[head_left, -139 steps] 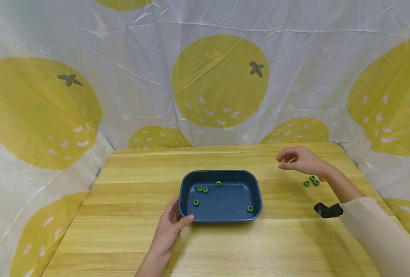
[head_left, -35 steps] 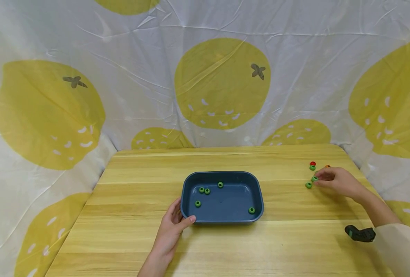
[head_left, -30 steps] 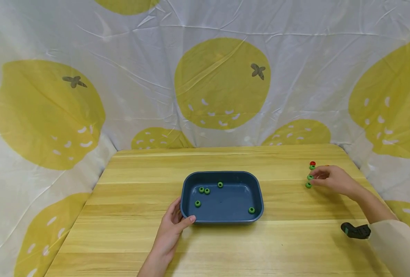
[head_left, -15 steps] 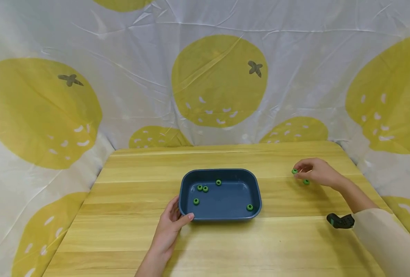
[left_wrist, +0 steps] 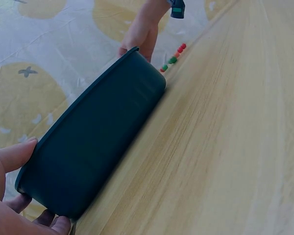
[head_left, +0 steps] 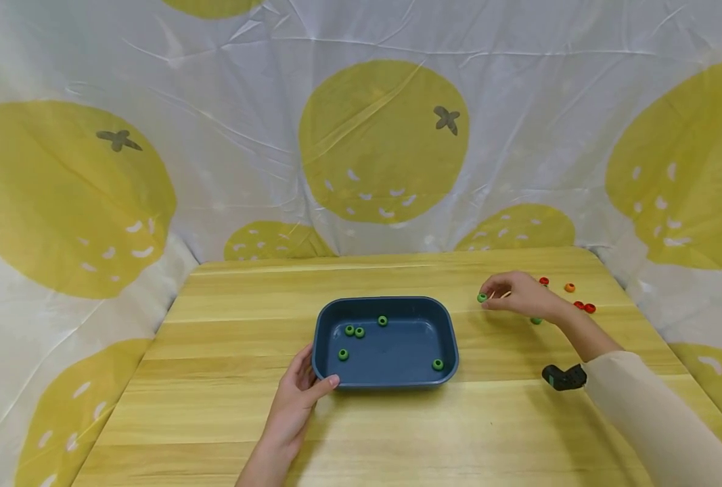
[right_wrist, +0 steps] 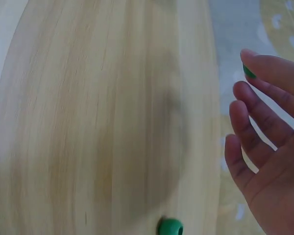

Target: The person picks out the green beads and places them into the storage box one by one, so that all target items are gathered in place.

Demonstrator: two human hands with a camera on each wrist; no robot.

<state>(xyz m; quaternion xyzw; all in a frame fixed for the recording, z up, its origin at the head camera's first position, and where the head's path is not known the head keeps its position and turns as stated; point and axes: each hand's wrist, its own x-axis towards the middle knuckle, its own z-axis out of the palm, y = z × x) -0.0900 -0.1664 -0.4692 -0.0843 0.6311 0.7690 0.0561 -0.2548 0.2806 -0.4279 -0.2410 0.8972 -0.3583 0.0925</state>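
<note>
My left hand (head_left: 295, 399) grips the near left corner of a dark blue plastic tray (head_left: 391, 386), thumb on the rim and fingers beneath the side. Several green beads with holes, such as this bead (head_left: 343, 354), lie spread over the tray's floor. To the right of the tray, my right hand (head_left: 522, 295) pinches one green bead (head_left: 482, 297) between thumb and index finger, above the table. In the right wrist view that bead (right_wrist: 249, 72) is mostly hidden by the thumb, and the other fingers are loosely bent.
Behind the right hand lie red beads (head_left: 589, 308), an orange bead (head_left: 570, 287) and a green bead (head_left: 536, 320), partly covered by the hand. A black wrist device (head_left: 564, 377) sits at the right sleeve. A lemon-print cloth (head_left: 391, 142) hangs behind the wooden table (head_left: 214, 379).
My right hand took a green bead from the group at the right and has carried it left toward the tray. The left hand keeps its grip; the tray stays in place.
</note>
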